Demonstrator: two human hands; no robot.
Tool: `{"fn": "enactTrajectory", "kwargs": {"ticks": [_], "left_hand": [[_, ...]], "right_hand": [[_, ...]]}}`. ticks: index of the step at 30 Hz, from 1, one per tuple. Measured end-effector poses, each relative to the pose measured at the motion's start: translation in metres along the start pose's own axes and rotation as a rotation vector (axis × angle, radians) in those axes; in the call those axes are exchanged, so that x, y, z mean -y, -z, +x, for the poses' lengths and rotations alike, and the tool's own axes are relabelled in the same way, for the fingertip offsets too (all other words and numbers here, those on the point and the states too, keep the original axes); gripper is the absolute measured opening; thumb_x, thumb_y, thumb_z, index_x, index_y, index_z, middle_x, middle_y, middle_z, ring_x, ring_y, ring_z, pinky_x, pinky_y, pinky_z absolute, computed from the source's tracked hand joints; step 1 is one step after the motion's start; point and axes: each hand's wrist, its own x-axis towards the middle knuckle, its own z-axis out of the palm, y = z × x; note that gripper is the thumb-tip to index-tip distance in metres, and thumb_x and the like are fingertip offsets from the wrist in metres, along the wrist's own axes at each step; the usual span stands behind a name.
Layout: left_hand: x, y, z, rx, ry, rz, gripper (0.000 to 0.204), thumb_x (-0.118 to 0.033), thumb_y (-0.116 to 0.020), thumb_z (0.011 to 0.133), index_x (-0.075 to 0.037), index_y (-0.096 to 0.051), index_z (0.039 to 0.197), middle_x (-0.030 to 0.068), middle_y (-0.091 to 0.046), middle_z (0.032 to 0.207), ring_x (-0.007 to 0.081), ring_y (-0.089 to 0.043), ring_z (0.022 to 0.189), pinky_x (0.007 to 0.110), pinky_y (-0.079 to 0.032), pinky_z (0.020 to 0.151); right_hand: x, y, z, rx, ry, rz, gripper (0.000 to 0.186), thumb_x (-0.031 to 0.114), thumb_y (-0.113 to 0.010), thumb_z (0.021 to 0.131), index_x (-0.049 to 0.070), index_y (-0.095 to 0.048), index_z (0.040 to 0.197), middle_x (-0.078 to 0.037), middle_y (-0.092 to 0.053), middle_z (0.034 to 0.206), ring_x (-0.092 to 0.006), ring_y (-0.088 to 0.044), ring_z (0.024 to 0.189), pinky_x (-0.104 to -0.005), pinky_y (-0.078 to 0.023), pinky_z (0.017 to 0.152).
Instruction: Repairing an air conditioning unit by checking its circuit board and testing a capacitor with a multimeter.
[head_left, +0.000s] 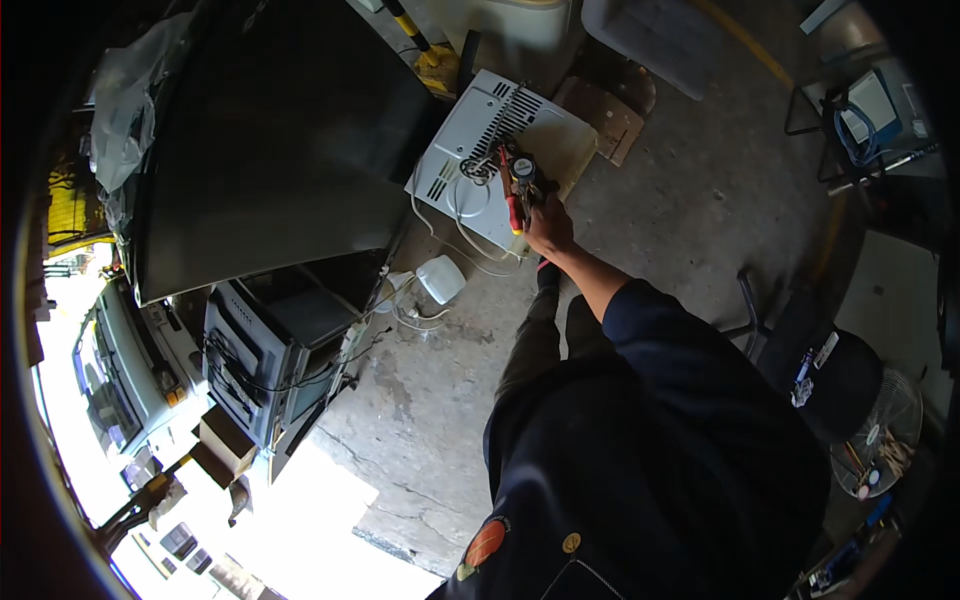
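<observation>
My right hand (548,226) reaches out over a white vented appliance (560,135) that lies on the floor. Its fingers are closed round a dark tool with a round, pale-marked end (523,170), whose exact kind I cannot make out. Right beside this tool is a red-and-yellow handle (515,214); whether my hand also touches it is unclear. A coil of cable or metal parts (478,168) rests on the appliance near its vent slots. A pale cord (440,235) trails off its near left side. My left hand is not in view.
A large dark panel (280,150) stands at the left, with an old grey television-like set (250,350) below it. A white plastic container (441,279) sits on the concrete floor. Flattened cardboard (605,120) lies beyond the appliance. A fan (885,430) and a black chair (820,370) are at the right.
</observation>
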Motion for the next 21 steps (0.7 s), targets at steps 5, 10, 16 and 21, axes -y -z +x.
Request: {"fn": "enactTrajectory", "kwargs": {"ticks": [5, 10, 16, 21], "left_hand": [[0.020, -0.004, -0.002, 0.073, 0.034, 0.058, 0.032, -0.028, -0.055, 0.109, -0.004, -0.069, 0.125, 0.0096, -0.070, 0.106, 0.0213, -0.066, 0.095, 0.041, -0.053, 0.086], [0.039, -0.022, -0.009, 0.274, 0.113, 0.232, 0.032, -0.028, -0.055, 0.109, -0.004, -0.069, 0.125, 0.0099, -0.069, 0.106, 0.0212, -0.067, 0.094, 0.041, -0.053, 0.085], [0.017, -0.051, -0.011, 0.468, 0.159, 0.561, 0.031, -0.027, -0.055, 0.109, -0.003, -0.069, 0.124, 0.0103, -0.069, 0.105, 0.0210, -0.067, 0.094, 0.041, -0.054, 0.085], [-0.008, -0.123, -0.026, 0.595, 0.068, 0.802, 0.031, -0.027, -0.056, 0.109, -0.003, -0.068, 0.124, 0.0106, -0.069, 0.105, 0.0209, -0.067, 0.093, 0.041, -0.054, 0.084]], "right_hand": [[0.001, 0.047, -0.061, 0.342, -0.185, 0.138, 0.055, 0.020, -0.070, 0.089, 0.005, -0.057, 0.140, -0.029, -0.066, 0.117, -0.0448, -0.072, 0.098, -0.0536, -0.060, 0.087], [-0.054, 0.117, -0.160, 0.720, -0.642, 1.033, 0.043, 0.026, -0.074, 0.097, -0.001, -0.068, 0.129, -0.017, -0.073, 0.107, -0.0269, -0.076, 0.099, -0.0407, -0.061, 0.086], [-0.081, 0.217, -0.346, 0.324, -0.330, 1.334, 0.042, 0.019, -0.075, 0.097, -0.004, -0.072, 0.133, -0.013, -0.076, 0.128, -0.0188, -0.071, 0.110, -0.0334, -0.055, 0.102], [-0.056, 0.246, -0.525, -0.243, -0.379, 1.650, 0.035, 0.014, -0.076, 0.094, -0.003, -0.075, 0.124, -0.012, -0.077, 0.124, -0.0183, -0.072, 0.106, -0.0313, -0.054, 0.095]]}}
